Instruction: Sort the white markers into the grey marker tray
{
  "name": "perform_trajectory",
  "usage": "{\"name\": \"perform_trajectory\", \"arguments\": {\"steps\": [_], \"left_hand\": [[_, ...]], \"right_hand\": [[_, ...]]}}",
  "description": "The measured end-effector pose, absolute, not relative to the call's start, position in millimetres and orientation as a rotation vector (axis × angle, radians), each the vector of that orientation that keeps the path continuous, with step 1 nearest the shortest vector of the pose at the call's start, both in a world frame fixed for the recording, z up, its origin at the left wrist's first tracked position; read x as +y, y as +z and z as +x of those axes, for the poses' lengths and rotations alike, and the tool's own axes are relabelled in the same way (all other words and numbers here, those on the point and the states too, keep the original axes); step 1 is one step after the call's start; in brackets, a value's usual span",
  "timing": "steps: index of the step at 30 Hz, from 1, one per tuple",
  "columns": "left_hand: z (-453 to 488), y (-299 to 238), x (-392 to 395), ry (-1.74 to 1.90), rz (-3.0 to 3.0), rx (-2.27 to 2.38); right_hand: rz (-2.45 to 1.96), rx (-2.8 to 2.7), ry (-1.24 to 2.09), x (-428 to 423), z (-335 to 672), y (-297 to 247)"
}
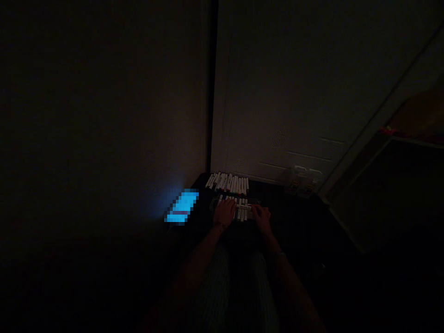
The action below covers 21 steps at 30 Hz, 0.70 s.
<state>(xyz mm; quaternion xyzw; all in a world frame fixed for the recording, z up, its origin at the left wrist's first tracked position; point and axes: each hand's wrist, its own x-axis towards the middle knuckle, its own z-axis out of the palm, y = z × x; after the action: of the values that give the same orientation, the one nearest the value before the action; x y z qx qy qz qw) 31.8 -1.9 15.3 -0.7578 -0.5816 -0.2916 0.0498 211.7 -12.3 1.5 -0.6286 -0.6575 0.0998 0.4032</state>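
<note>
In near darkness, a person bends both hands over white markers laid out on a dark surface [298, 212]. The left hand [225, 211] lies palm down across the left of the front row [242, 214]; its fingers look close together, though whether they grip anything is impossible to tell. The right hand [258, 212], at the row's right end, appears to pinch the tip of one crosswise marker [245, 207], which lies over the upright ones.

The step in hand looks like handling and lining up the front row, with the left hand perhaps steadying it. The next move seems to call for a sure fingertip hold on the crosswise marker and a light touch, so its neighbors are not knocked askew.

By count: two hands; one crosswise marker; roughly seven others showing in the front row, more possibly hidden under the left hand; about a dozen in the back row [232, 184], where dimness blurs the tally. One glowing screen [182, 206], pixelated, stands out at left.
</note>
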Motion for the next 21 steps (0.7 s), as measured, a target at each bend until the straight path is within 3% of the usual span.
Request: {"name": "perform_trajectory", "arguments": {"steps": [21], "left_hand": [[30.1,17.4,-3.1,-0.896,-2.346,-1.739]], "right_hand": [[-1.61,-1.696,0.23,-11.7,212.2,0.8]]}}
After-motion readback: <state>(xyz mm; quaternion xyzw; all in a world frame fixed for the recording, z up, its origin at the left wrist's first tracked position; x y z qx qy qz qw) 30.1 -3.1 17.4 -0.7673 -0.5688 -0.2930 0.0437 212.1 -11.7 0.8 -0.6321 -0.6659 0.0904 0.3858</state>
